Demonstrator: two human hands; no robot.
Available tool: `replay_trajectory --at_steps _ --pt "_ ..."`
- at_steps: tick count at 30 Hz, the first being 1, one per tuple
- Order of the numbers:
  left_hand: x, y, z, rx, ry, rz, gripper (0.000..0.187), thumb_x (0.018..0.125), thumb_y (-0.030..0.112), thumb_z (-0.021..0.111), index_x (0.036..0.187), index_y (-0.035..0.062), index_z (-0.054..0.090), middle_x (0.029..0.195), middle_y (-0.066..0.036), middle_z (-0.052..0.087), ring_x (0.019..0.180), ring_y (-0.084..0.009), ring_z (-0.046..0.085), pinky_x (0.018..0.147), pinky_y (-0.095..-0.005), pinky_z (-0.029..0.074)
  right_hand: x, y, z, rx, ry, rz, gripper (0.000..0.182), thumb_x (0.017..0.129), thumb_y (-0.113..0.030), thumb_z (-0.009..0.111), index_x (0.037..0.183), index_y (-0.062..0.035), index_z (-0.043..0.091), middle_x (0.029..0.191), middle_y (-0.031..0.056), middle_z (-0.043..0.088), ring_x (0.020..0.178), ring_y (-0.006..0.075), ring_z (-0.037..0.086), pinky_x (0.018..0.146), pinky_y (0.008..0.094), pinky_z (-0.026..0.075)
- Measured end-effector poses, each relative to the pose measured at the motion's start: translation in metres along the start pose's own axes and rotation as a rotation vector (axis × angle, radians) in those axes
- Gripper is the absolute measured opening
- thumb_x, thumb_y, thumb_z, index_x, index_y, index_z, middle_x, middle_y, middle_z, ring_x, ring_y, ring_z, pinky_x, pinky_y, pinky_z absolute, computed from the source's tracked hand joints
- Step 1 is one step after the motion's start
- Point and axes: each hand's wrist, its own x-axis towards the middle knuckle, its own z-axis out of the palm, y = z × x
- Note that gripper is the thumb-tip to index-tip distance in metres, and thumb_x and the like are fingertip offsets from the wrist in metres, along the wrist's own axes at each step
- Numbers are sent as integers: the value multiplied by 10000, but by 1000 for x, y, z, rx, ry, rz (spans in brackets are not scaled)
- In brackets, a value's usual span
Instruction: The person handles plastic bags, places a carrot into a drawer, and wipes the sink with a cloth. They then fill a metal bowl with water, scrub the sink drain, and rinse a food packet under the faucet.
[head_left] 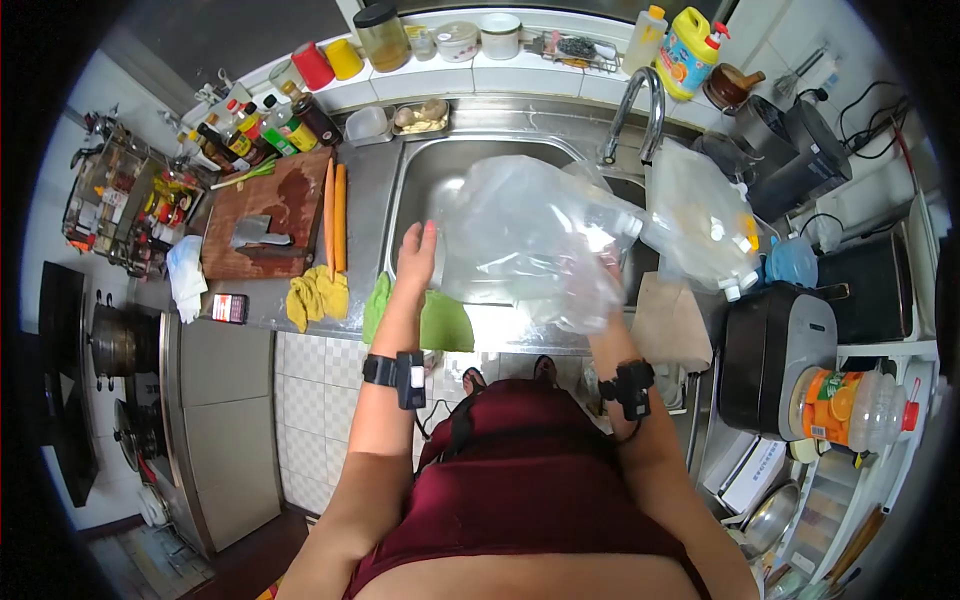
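Sink partly hidden; clear bag obscures the right hand.

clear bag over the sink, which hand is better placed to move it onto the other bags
Right, probably: the right hand, seen through the clear bag, is on the side nearer the other bags. The left hand is open at the opposite side.

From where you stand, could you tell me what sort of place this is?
Most likely a home kitchen: there is a steel sink with a tap, a cleaver on a wooden board, and bottled sauces.
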Motion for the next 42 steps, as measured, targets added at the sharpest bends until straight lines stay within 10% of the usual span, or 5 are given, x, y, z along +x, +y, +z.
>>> replay_trajectory --at_steps 4,15,30,36,42 --pt "-6 5 -12 -614 -531 -186 763 832 571 447 1339 30 266 1378 -125 293 1267 -224 284 1015 -354 268 -22 -32 9 17 -178 66 447 819 -70 518 1245 -56 385 1176 105 505 1016 197 519 818 332 465" --pt "27 20 -39 -1080 -484 7 404 895 298 488 1186 18 461 1099 -108 567 1018 -215 555 906 -352 438 -21 -74 31 -108 -229 -146 578 778 -5 476 1318 -82 289 1184 140 490 1098 239 480 876 354 447" --pt "50 12 -55 -322 -306 62 521 816 405 578 1181 41 501 1095 -64 554 946 -164 547 799 -259 442 -17 -76 36 -239 -133 -375 687 814 -16 527 1383 -131 160 1196 186 467 1050 218 504 795 330 483" --pt "30 39 -29 348 478 521 651 772 361 633 1214 -57 401 1251 -224 409 1155 -326 407 961 -378 321 -19 -61 44 -222 -141 -450 697 835 0 496 1390 -147 102 1205 151 471 910 147 544 799 277 470" --pt "-1 88 42 106 -51 794 499 801 274 608 1199 13 456 1161 -207 509 1089 -337 476 927 -357 370 -22 -24 66 -430 -194 -427 696 855 36 395 1401 -115 -10 1195 152 485 975 144 536 799 247 460"
